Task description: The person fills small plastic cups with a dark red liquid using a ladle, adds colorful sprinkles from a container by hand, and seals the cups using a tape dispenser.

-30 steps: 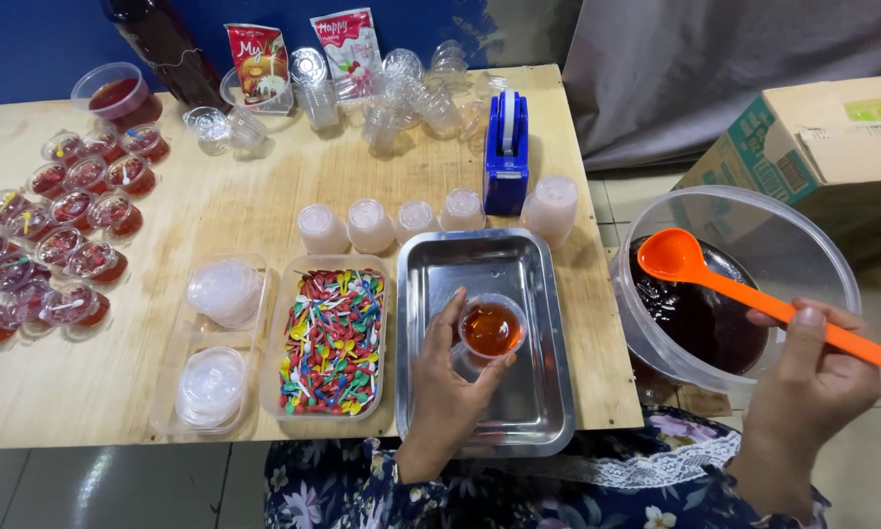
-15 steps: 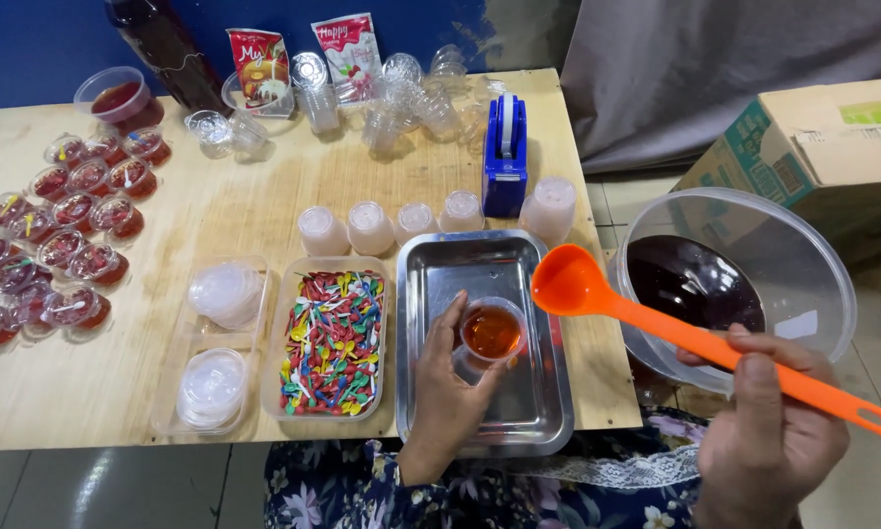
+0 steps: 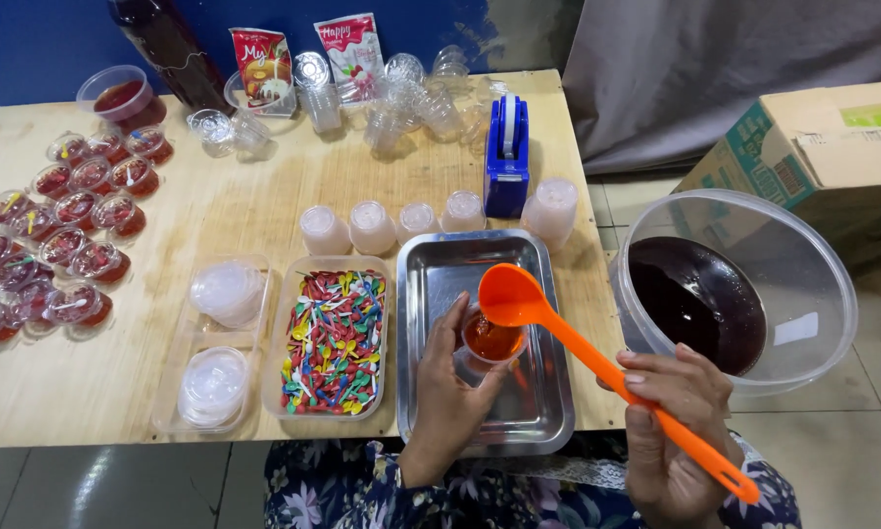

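Ladle (image 3: 512, 297) in right hand (image 3: 674, 431), orange, long handle running down-right to the fist; fingers clamped round the handle's lower half. Bowl of ladle sits over the cup (image 3: 490, 340), touching or just above its rim, can't tell which. Cup is small, clear plastic, w/ red-orange liquid inside. Left hand (image 3: 447, 390) wraps the cup from the left side, fingers closed on its wall, holding it over the steel tray (image 3: 431, 264), near the tray's middle-right.

Right of the table: big clear tub (image 3: 803, 255) w/ dark red liquid in the bottom, standing off the table edge, just beside the right hand. Cardboard box (image 3: 832, 147) behind it.

Left of tray: clear box of multicoloured small spoons (image 3: 335, 340), then another clear box w/ two stacks of lids (image 3: 227, 292). Row of five upside-down cup stacks (image 3: 372, 227) along the tray's far edge. Blue tape dispenser (image 3: 506, 157) upright behind them. Far edge of table (image 3: 264, 196): loose empty clear cups (image 3: 401, 108), two sachets (image 3: 264, 64), dark bottle (image 3: 166, 44), round tub of red liquid (image 3: 117, 95). Far left: cluster of filled, lidded jelly cups (image 3: 58, 235), red, some w/ spoons on top.

Floral-print clothing at bottom of view.
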